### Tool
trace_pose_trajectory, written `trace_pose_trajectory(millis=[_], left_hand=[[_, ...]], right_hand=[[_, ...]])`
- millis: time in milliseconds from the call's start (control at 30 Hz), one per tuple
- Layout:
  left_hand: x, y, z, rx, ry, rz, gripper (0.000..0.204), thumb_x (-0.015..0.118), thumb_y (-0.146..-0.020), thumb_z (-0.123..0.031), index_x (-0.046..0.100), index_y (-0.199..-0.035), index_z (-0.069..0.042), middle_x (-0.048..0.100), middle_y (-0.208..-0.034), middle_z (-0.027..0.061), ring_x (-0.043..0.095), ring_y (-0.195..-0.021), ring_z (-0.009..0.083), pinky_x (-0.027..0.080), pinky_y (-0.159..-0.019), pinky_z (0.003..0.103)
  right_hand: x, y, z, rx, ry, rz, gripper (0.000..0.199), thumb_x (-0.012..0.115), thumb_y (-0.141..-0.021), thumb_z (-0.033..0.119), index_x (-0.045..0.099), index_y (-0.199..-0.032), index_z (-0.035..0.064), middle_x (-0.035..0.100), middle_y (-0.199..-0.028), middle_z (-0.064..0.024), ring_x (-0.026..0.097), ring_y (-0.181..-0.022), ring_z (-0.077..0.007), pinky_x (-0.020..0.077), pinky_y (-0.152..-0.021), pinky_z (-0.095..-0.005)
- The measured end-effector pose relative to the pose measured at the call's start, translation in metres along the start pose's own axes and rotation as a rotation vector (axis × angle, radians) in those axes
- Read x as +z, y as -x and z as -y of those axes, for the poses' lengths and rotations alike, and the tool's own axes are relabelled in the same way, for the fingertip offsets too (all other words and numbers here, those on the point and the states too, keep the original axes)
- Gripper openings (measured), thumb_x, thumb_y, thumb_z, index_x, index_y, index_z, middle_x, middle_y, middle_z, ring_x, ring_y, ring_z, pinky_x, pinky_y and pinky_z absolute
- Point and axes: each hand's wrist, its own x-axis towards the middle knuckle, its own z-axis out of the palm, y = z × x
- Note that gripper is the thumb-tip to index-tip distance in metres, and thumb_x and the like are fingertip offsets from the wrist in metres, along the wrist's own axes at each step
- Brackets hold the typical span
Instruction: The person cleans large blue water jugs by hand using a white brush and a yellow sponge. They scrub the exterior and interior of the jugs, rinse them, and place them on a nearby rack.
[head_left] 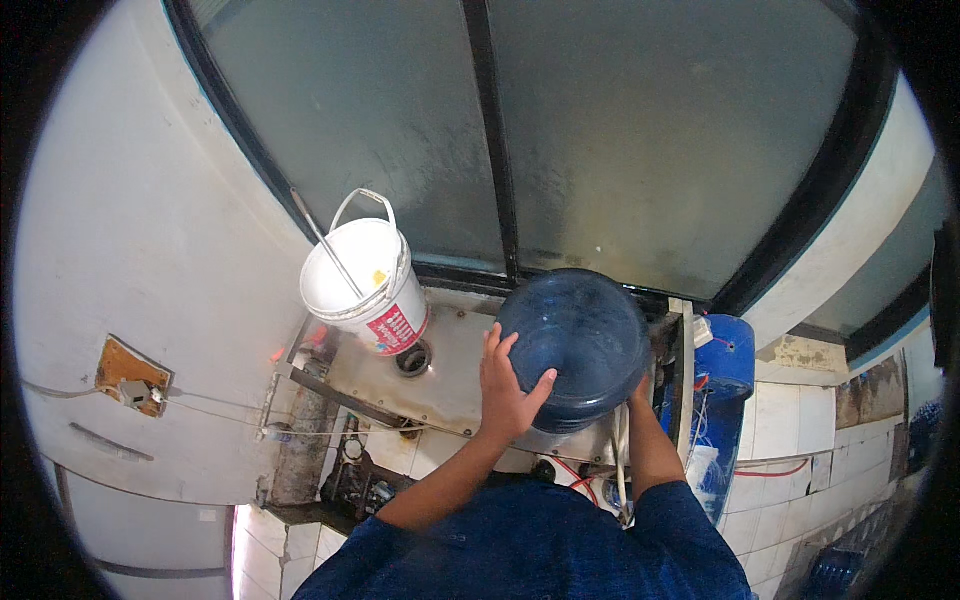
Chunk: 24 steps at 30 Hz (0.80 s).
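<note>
A large blue translucent water jug (580,340) is on the right part of a metal counter, its round end facing up toward me. My left hand (512,390) lies against the jug's left side, fingers curved over its edge and thumb on the upper face. On the other side, my right hand (641,392) is at the jug's lower right. Its fingers are hidden behind the jug, and only the wrist and a bit of the hand show. The jug's lower end is out of sight.
A white bucket (397,302) with a raised handle and a stick (330,250) in it stands at the back left. The metal counter (460,345) has a round hole (412,358). Hoses (620,450) hang near my body. A blue drum (728,357) is at right; frosted windows rise behind.
</note>
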Motion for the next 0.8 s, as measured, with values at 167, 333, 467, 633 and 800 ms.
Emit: trace_pose_trajectory(millis=[167,333,467,633,800], left_hand=[[0.003,-0.006,-0.004,0.017,0.049,0.039,0.083,0.080,-0.088,-0.035,0.036,-0.148,0.000,0.024,-0.163,0.0293,0.024,-0.151,0.0494,0.023,-0.120,0.059],[-0.014,-0.001,0.003,-0.020,0.053,0.100,0.084,0.078,-0.090,-0.036,0.033,-0.150,0.000,0.021,-0.164,0.0290,0.024,-0.152,0.0479,0.022,-0.122,0.057],[-0.025,-0.005,0.019,0.063,0.205,0.196,0.086,0.077,-0.091,-0.037,0.030,-0.152,0.000,0.021,-0.164,0.0289,0.023,-0.152,0.0465,0.023,-0.123,0.055],[-0.040,-0.012,0.029,0.062,0.361,0.259,0.080,0.076,-0.092,-0.030,0.030,-0.152,-0.001,0.023,-0.164,0.0283,0.026,-0.152,0.0439,0.025,-0.123,0.050],[-0.055,-0.013,0.050,0.068,0.415,0.325,0.077,0.075,-0.092,-0.027,0.033,-0.152,-0.002,0.028,-0.163,0.0261,0.029,-0.152,0.0406,0.025,-0.124,0.048]], right_hand=[[-0.013,0.000,-0.014,0.045,-0.067,-0.118,0.044,0.071,-0.093,0.039,0.072,-0.095,-0.0053,0.071,-0.094,-0.0245,0.069,-0.088,-0.0385,0.0529,-0.077,-0.0477],[-0.103,0.109,0.121,0.193,-0.201,-0.083,0.035,0.065,-0.102,0.034,0.057,-0.078,0.0102,0.049,-0.061,0.0036,0.047,-0.054,-0.0093,0.0370,-0.050,-0.0299],[-0.214,0.227,0.207,0.145,-0.652,0.271,0.034,0.057,-0.105,0.035,0.059,-0.087,0.0067,0.059,-0.064,-0.0057,0.056,-0.047,-0.0172,0.0484,-0.047,-0.0334],[-0.238,0.280,0.227,0.026,-0.901,0.586,0.088,0.053,-0.090,0.077,0.058,-0.121,-0.0051,0.066,-0.070,-0.0188,0.066,-0.053,-0.0305,0.0561,-0.045,-0.0388],[-0.192,0.303,0.282,0.250,-0.734,0.285,0.044,0.060,-0.103,0.035,0.057,-0.135,0.0055,0.050,-0.054,0.0007,0.044,-0.036,-0.0099,0.0405,-0.033,-0.0257]])
